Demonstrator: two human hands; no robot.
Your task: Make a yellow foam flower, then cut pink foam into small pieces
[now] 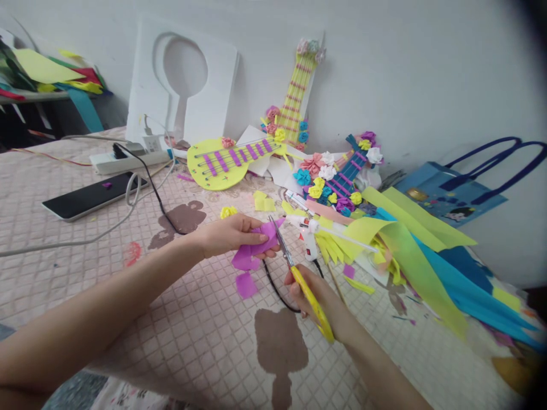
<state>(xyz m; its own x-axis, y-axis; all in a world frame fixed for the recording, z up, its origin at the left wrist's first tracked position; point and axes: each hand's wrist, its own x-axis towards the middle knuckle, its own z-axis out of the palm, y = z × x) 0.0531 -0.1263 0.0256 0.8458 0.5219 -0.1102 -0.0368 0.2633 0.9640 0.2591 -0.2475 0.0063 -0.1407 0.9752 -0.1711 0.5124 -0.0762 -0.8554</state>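
My left hand (237, 234) pinches a piece of purple crepe paper (265, 238) between thumb and fingers. In my right hand (316, 293) are yellow-handled scissors (310, 296), my fingers wrapped round the handles. The scissor blades reach up to the right edge of the purple paper. Below my left hand a purple square (246, 285) lies on the tablecloth. A small yellow paper flower (228, 212) and yellow paper squares (264, 202) lie just beyond. Close to the scissor tips is a white glue gun (308, 238) on its side, its black cord curving under my hands.
Paper-decorated guitar shapes (231, 162) lie and lean at the back. A tablet (92, 196) and a power strip (128, 161) sit at left among cables. Yellow and blue crepe sheets (427, 273) spread at right, near a blue bag (453, 188). White foam board (182, 85) leans on the wall.
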